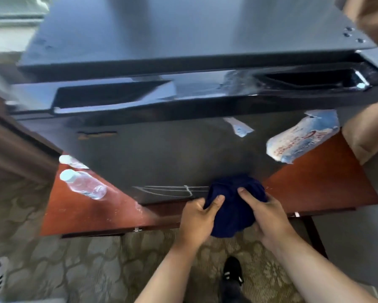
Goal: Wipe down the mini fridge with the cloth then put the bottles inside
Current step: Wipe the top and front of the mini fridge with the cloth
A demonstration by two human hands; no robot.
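A large sticker point(301, 136) with red lettering on a pale blue-and-white ground sits on the right of the mini fridge point(172, 154) door, but motion blur makes its words unreadable; a smaller torn scrap of label point(238, 127) lies left of it, and a small brownish badge point(97, 134) on the upper left of the door is likewise too smeared to read. Thin white chalk-like lines point(166, 190) run across the door's lower edge. Both arms reach forward and up from the bottom of the view. The left hand point(198, 219) and right hand point(264, 215) each have their grip pinching the bunched dark blue cloth point(231, 206), fingers curled over its top, holding it against the bottom edge of the closed door. The fridge is dark grey and glossy, with two recessed handle slots along the door's top, and stands on a reddish-brown surface point(328, 184). Two clear bottles with white caps, one nearer point(83, 184) and one behind point(71, 161), stand on the surface just left of the fridge.
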